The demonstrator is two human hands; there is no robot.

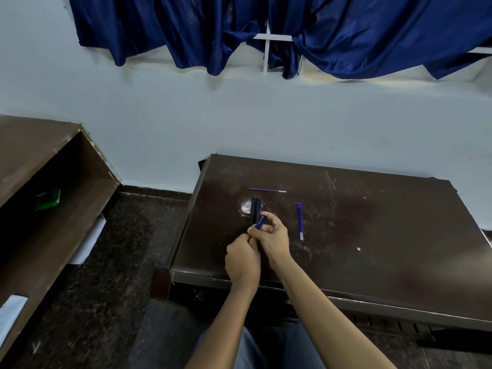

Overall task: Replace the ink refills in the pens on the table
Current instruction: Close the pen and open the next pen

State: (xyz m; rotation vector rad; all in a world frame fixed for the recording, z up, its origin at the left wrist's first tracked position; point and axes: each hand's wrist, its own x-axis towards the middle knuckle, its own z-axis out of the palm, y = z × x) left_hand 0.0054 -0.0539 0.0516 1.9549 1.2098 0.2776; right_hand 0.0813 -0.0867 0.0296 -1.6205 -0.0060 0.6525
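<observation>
- The right hand [274, 237] has its fingers curled round a slim, glossy blue pen [261, 222] with pale lettering on its barrel, the far end tilted away.
- The left hand [242, 259], touching the right one, pinches the pen's near end with bent fingertips.
- Just beyond both hands lie dark pens [255, 209], straight and side by side on a pale worn patch.
- Right of the right hand lies a thin blue refill [300, 222] with a clear end.
- Farther beyond the hands lies a second refill [267, 190], crosswise, metal-tipped.
- All rest on a scratched dark brown table [372, 235].
</observation>
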